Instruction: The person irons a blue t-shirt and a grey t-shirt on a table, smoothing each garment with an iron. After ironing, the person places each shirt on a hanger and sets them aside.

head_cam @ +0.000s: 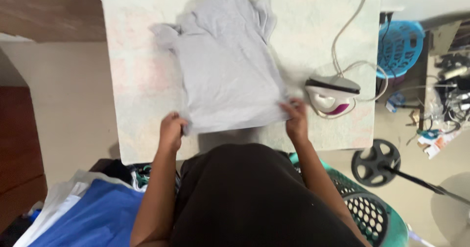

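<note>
At the desk's (137,80) near edge, my left hand (171,131) has its fingers closed on the grey shirt's (227,66) hem; the shirt lies flat mid-desk, my right hand (295,120) pinches its other corner, beside the iron (333,94).

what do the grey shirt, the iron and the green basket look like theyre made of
Grey shirt: soft matte fabric, probably a cotton knit; it creases and lies limp where the left hand and right hand pinch its hem.
Iron: smooth glossy plastic shell, white with dark and magenta parts; its soleplate is hidden.
Green basket: moulded plastic, going by its even rows of round holes.
</note>
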